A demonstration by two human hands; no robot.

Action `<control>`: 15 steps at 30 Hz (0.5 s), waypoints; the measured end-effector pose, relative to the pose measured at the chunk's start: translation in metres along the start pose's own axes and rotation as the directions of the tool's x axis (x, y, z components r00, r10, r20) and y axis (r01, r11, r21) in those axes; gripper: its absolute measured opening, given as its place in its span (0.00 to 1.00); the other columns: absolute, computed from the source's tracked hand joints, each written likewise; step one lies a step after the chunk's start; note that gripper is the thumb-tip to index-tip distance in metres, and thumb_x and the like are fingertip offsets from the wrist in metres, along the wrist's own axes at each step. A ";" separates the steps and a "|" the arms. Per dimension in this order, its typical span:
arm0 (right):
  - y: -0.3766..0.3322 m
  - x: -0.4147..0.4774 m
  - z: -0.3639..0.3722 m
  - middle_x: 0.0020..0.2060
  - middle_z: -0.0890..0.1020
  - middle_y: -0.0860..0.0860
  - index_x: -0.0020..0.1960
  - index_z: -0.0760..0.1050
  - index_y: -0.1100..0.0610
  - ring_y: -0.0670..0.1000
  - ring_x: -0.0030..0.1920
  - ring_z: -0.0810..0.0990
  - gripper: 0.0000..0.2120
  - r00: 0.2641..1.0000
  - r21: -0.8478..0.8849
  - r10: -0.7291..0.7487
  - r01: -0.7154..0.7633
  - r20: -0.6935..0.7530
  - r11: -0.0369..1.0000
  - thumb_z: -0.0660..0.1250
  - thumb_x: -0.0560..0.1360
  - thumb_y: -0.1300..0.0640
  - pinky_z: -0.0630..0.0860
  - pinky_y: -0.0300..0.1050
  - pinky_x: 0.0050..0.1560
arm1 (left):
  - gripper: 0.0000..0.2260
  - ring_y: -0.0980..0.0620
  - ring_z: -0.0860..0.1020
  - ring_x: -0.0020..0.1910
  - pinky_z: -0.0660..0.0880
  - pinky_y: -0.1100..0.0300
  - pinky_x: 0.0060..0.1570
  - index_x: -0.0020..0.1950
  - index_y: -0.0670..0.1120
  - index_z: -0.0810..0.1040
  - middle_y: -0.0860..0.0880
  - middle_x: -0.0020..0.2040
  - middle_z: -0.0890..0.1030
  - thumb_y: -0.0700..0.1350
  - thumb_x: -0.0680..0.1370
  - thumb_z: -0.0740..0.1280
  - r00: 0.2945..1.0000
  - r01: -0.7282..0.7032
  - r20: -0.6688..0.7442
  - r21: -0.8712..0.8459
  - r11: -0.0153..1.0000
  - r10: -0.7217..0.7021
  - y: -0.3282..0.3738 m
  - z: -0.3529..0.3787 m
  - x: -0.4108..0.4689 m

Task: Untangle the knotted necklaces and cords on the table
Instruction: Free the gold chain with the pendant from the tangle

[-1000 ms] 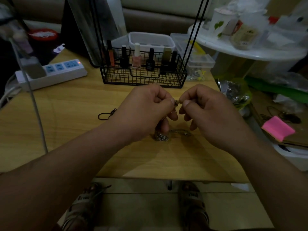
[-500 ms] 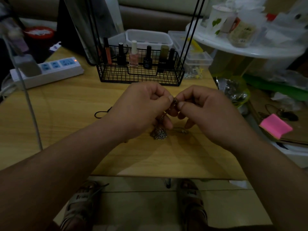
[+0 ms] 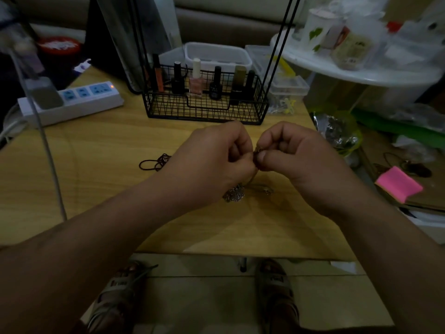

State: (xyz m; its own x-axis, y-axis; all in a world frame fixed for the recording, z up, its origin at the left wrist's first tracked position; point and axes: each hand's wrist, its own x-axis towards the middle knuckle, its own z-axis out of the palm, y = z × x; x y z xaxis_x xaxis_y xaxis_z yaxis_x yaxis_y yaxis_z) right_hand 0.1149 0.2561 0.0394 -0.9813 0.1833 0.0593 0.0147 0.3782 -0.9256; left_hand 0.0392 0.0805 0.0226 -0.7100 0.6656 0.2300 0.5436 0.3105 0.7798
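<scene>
Both hands, left hand (image 3: 212, 157) and right hand (image 3: 296, 153), are pinching the necklace (image 3: 257, 150) knot between curled fingertips, its chain hanging to the table (image 3: 96, 145). Next move: teasing one loop loose.

No text can be read. The label on the black nail polish bottle (image 3: 215, 89), the white print on the red round lid (image 3: 59, 45) and the mark on the grey sandal strap (image 3: 277, 278) are too blurred

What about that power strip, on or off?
On, it seems: a small orange lamp glows on the power strip.
</scene>
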 end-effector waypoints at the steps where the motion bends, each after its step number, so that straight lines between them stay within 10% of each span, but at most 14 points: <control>1: 0.000 0.001 0.000 0.40 0.83 0.56 0.50 0.78 0.62 0.51 0.42 0.84 0.06 1.000 0.042 0.009 -0.009 0.017 0.999 0.70 0.76 0.70 0.81 0.57 0.52 | 0.03 0.55 0.81 0.37 0.78 0.59 0.34 0.46 0.52 0.78 0.52 0.38 0.82 0.46 0.75 0.71 1.000 -0.007 -0.006 0.013 1.000 0.008 0.000 0.000 0.000; 8: -0.002 -0.001 -0.002 0.38 0.78 0.53 0.55 0.77 0.61 0.50 0.34 0.76 0.09 0.976 0.304 0.133 -0.181 0.171 0.935 0.61 0.80 0.70 0.78 0.46 0.36 | 0.03 0.46 0.85 0.47 0.81 0.36 0.52 0.48 0.45 0.77 0.48 0.44 0.87 0.41 0.79 0.70 0.992 0.120 0.006 -0.280 0.952 -0.124 0.002 -0.009 0.004; 15: -0.001 0.000 -0.005 0.34 0.76 0.53 0.54 0.79 0.58 0.47 0.28 0.65 0.05 0.987 0.144 0.090 -0.108 0.131 0.984 0.68 0.80 0.64 0.62 0.40 0.26 | 0.02 0.49 0.84 0.41 0.83 0.56 0.47 0.51 0.41 0.76 0.46 0.43 0.85 0.35 0.82 0.67 0.987 0.155 0.045 -0.464 0.872 -0.152 -0.001 -0.013 0.007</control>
State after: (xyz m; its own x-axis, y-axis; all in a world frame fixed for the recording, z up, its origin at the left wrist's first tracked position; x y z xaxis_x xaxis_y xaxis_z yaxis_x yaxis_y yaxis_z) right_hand 0.1157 0.2598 0.0419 -0.9927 0.0960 -0.0734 0.0932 0.2213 -0.9707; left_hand 0.0278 0.0763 0.0311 -0.7635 0.6405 0.0824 0.1561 0.0592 0.9860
